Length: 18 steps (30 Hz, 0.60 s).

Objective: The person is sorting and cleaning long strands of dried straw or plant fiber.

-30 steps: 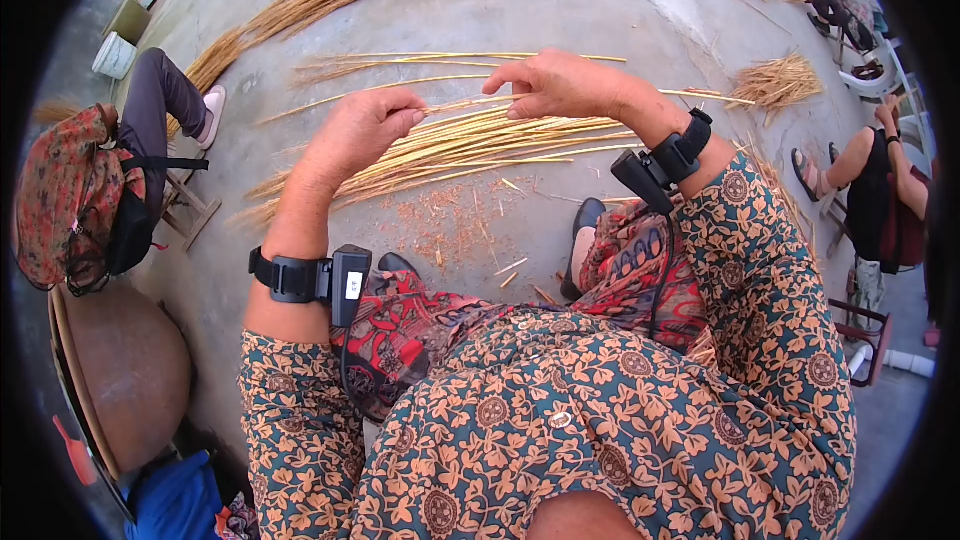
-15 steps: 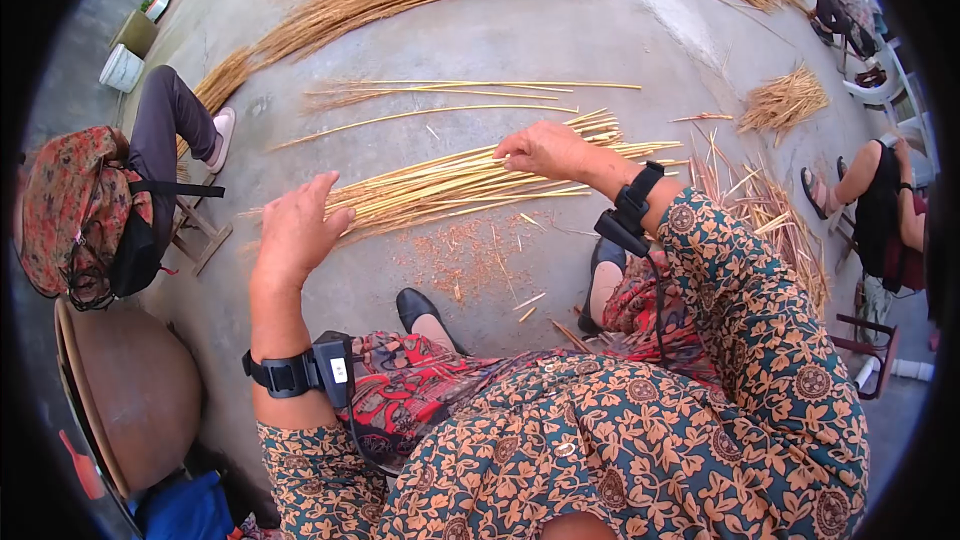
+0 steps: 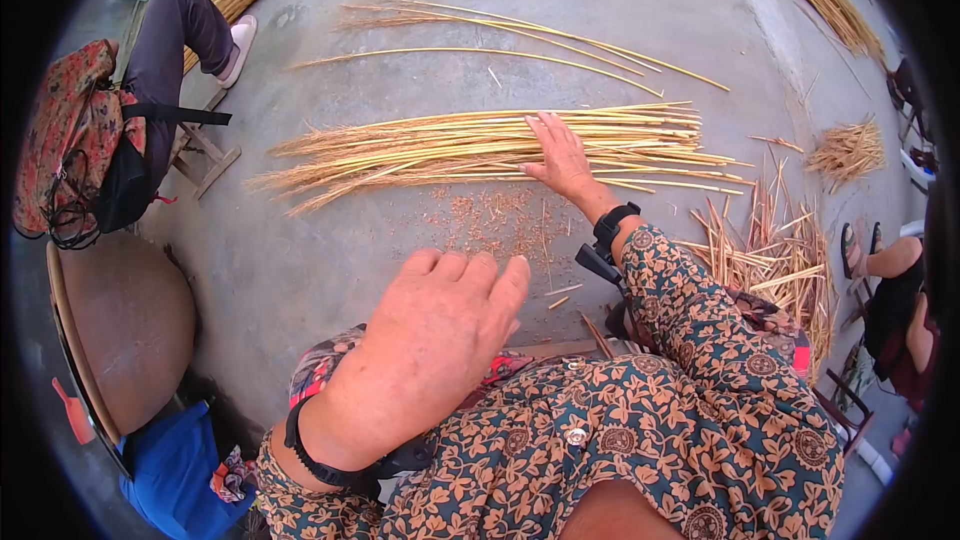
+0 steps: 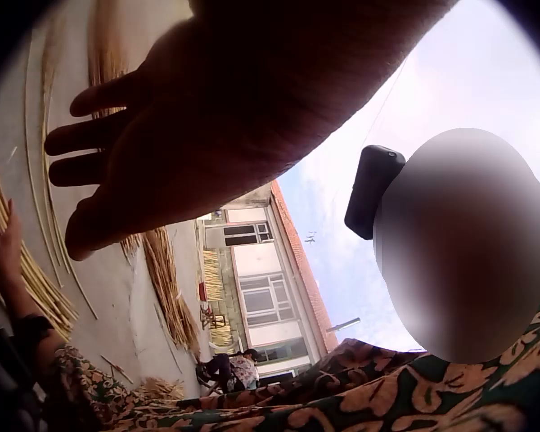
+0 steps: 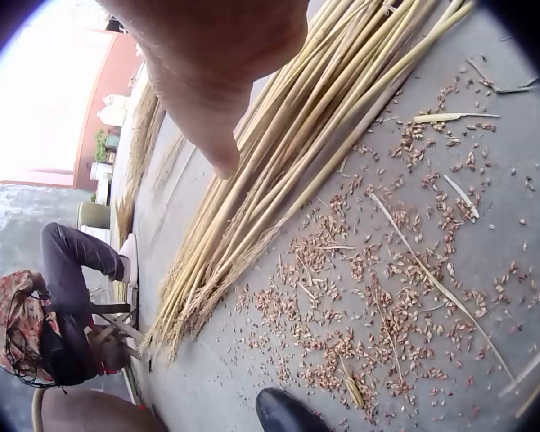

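A pile of long yellow sorghum-like stalks point(image 3: 430, 148) with brushy ends lies crosswise on the concrete ground. Over its right half, the right hand point(image 3: 563, 155) is spread, its fingertips overlapping the stalks in the head view. In the right wrist view a fingertip of that hand point(image 5: 220, 54) comes right up against the stalks point(image 5: 288, 166). The left hand point(image 3: 430, 340) is raised in front of the body, back toward the head camera. From the left wrist view, the left hand point(image 4: 153, 144) shows fingers apart with nothing in them.
Loose stalks point(image 3: 480, 52) lie beyond the pile. Small reddish grains point(image 3: 490, 220) are scattered nearer the feet. Stripped husks point(image 3: 765, 250) and a short-stalk bundle point(image 3: 847, 148) lie at right. A seated person's leg point(image 3: 180, 30) and a big brown basin point(image 3: 130, 325) are at left.
The thin stalk between both hands a second ago is gone from them. The left hand swung left, then back close to the body. The right hand came down over the pile.
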Each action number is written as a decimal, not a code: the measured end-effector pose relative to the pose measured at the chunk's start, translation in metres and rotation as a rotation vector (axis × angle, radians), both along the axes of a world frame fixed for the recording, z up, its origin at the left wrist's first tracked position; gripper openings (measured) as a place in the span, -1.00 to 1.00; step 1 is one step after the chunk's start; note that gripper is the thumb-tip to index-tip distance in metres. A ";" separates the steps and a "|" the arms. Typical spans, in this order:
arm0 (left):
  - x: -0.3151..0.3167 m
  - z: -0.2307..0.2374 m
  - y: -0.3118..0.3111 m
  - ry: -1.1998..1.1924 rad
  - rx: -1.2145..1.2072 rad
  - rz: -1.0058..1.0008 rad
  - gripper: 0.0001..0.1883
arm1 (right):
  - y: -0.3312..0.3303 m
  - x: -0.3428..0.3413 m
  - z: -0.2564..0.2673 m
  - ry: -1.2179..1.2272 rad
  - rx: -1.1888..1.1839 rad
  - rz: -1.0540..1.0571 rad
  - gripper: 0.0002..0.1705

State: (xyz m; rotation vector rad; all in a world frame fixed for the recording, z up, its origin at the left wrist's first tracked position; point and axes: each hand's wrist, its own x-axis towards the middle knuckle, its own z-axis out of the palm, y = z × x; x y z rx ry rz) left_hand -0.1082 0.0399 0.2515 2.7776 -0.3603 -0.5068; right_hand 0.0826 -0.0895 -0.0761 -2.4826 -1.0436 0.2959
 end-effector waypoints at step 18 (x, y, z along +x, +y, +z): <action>-0.002 -0.001 0.010 -0.024 -0.059 -0.033 -0.58 | -0.015 -0.012 -0.025 -0.041 -0.435 0.223 0.22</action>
